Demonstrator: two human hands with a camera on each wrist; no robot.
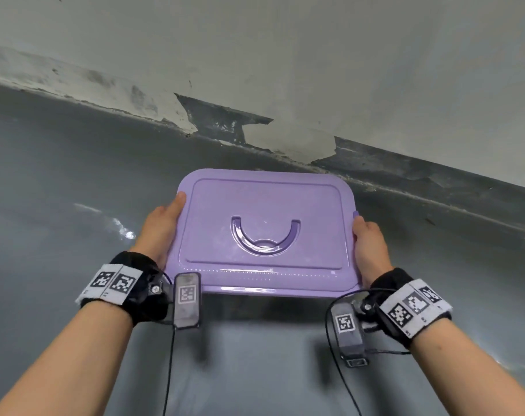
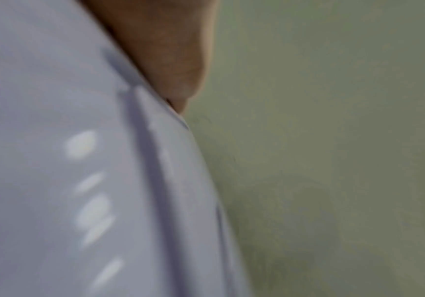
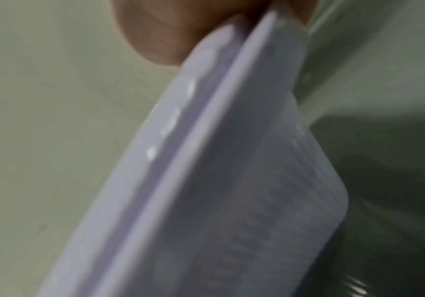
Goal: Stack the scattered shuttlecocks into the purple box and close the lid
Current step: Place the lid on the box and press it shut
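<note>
Nearest: both wrists carry black bands with printed markers. Left hand (image 1: pixel 162 226) lies along the lid's (image 1: pixel 264 205) left edge, thumb extended on top. Right hand (image 1: pixel 370 250) grips the right edge (thumb on rim, fingers hidden). Lid sits on the purple box (image 3: pixel 269 201), on the grey floor (image 1: pixel 60 181) near the wall (image 1: pixel 315 55).
</note>
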